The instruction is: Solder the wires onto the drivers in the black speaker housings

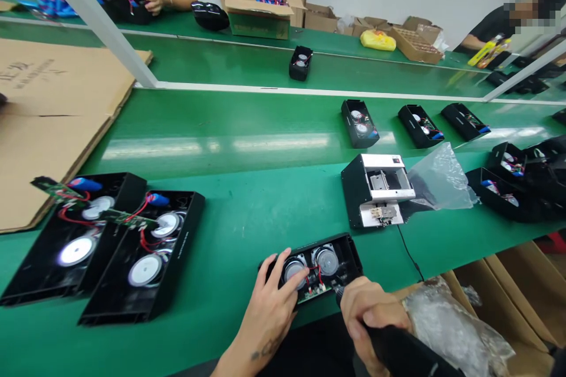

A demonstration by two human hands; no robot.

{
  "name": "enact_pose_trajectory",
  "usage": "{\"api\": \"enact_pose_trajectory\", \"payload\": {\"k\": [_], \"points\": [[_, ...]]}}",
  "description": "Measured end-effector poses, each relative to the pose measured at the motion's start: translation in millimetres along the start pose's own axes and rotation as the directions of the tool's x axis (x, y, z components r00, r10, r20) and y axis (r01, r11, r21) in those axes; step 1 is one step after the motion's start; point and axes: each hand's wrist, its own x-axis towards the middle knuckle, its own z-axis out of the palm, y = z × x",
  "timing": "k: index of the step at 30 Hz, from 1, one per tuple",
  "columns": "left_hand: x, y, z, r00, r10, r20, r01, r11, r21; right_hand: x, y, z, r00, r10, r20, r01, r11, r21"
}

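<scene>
A driver (400,344) is being clasped by the right hand (374,306), a case (352,252) steadied by the spread left hand (270,300) at the table's near edge (198,344), fastening presumably needing alignment next.

Can't really see the left end of the speaker box (351,250), the left hand (272,300) is covering it. Tip of the tool (407,350) is too small to make out, the right hand (375,306) hides its middle, and the bottom edge chops off its back end. Cardboard's (66,112) cut off at left, print's too blurry to read.
</scene>
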Motion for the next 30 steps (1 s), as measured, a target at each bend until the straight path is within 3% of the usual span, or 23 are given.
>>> {"api": "enact_pose_trajectory", "payload": {"k": [4,7,10,12,16,20,22,25,27,30], "points": [[1.5,-5.8,0.8,1.0,0.014,-0.008,-0.014,1.0,0.003,4.9,-2.8,-8.0,0.995,0.08,-0.061,-0.073,0.991,0.109],[4.6,-12.6,2.0,0.999,0.033,-0.03,-0.033,0.999,-0.012,33.3,-2.7,-37.0,0.96,0.166,-0.224,-0.119,0.971,0.208],[6.2,-16.6,3.9,0.999,0.038,-0.038,-0.039,0.999,-0.018,76.1,8.9,-73.8,0.837,0.062,-0.543,-0.042,0.998,0.049],[6.3,-17.1,4.8,0.999,0.036,-0.034,-0.037,0.999,-0.012,100.9,23.5,-91.6,0.785,0.017,-0.619,-0.082,0.994,-0.076],[5.9,-16.8,5.1,0.999,0.038,-0.019,-0.038,0.999,0.002,122.7,50.5,-102.2,0.821,0.065,-0.568,-0.197,0.965,-0.173],[5.4,-17.6,6.2,0.999,0.041,-0.017,-0.041,0.999,0.017,116.7,55.0,-97.6,0.871,0.164,-0.463,-0.267,0.949,-0.165],[5.1,-17.9,7.1,0.999,0.043,-0.034,-0.042,0.999,0.019,107.2,50.9,-95.7,0.89,0.285,-0.356,-0.353,0.925,-0.141],[4.7,-17.2,7.2,0.998,0.044,-0.037,-0.043,0.999,0.024,86.7,40.2,-94.7,0.874,0.432,-0.225,-0.457,0.887,-0.073],[4.7,-16.2,6.0,0.999,0.042,-0.022,-0.041,0.999,0.027,72.5,28.9,-94.6,0.878,0.44,-0.187,-0.447,0.895,0.008],[5.0,-14.4,3.9,0.999,0.038,-0.018,-0.038,0.999,0.025,57.1,5.1,-91.4,0.927,0.369,-0.071,-0.354,0.92,0.166]]}}
